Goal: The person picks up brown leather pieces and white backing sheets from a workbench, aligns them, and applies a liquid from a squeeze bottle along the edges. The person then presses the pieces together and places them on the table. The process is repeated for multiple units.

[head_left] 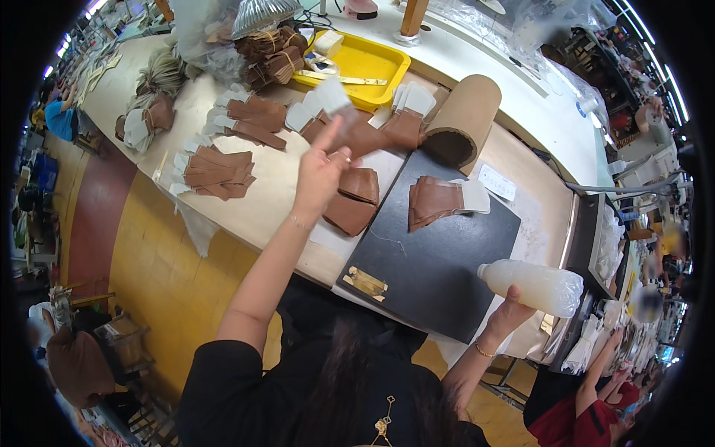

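My left hand point(320, 175) is raised over the middle of the table, slightly smeared by motion. Its fingers pinch a blurred brown leather piece point(344, 118) with a white end. Below it on the table lie stacked brown leather pieces point(351, 212). In my right hand point(511, 314) is a clear plastic bottle point(530, 284) of whitish liquid, tilted nearly flat over the right edge of a black board point(428, 257). A fan of brown leather pieces with white ends point(443, 201) rests on that board.
More leather bundles point(220, 173) spread leftward. A yellow tray point(380, 56) and a thick cardboard tube point(465, 112) stand at the back. A metal lamp shade point(264, 16) hangs near the tray. At the lower right a person in red point(588, 406) sits nearby.
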`<state>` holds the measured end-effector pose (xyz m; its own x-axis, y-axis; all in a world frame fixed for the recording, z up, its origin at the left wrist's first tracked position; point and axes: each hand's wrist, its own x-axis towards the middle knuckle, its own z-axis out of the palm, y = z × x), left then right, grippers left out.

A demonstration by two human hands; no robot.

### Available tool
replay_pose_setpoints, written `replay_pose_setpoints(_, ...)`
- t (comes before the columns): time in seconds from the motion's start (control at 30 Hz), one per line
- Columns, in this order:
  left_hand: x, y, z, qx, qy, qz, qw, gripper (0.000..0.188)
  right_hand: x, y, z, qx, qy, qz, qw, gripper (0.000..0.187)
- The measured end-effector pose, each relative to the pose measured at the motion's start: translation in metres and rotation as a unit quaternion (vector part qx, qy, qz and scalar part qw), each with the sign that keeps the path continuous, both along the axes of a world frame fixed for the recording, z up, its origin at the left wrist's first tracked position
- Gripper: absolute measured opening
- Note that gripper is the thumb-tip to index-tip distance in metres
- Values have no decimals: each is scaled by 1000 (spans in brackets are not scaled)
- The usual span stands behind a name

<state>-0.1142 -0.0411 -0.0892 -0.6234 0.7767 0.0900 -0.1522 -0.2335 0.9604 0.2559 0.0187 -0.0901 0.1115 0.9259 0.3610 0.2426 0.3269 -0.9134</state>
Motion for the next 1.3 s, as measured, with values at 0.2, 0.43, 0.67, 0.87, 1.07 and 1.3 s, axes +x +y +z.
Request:
replay_pose_setpoints(0.2, -48, 39, -58, -142, 27, 166, 976, 57, -5, -4, 13, 6, 26, 8, 1000, 87)
replay_pose_setpoints(0.43, -60, 23, -58, -297, 264, 141, 907, 48, 7, -9, 20, 1, 34, 6, 999, 84)
replay_pose_setpoints(0.67, 70, 60, -6, -128, 384, -152, 902, 30, -10, -10, 24, -10, 114, 52, 992, 86)
replay_pose_setpoints(0.87, 111, 93, -10, -129, 528, -133, 828, 34, -6, -25, 33, -29, 154, 95, 983, 86)
replay_pose_setpoints(1.07, 109, 95, -26, -125, 554, -98, 818, 27, 13, -25, 31, -39, 143, 51, 988, 84)
replay_pose_setpoints(1.3, 99, 106, -23, -152, 536, -137, 819, 27, 8, -27, 30, -37, 172, 62, 983, 87)
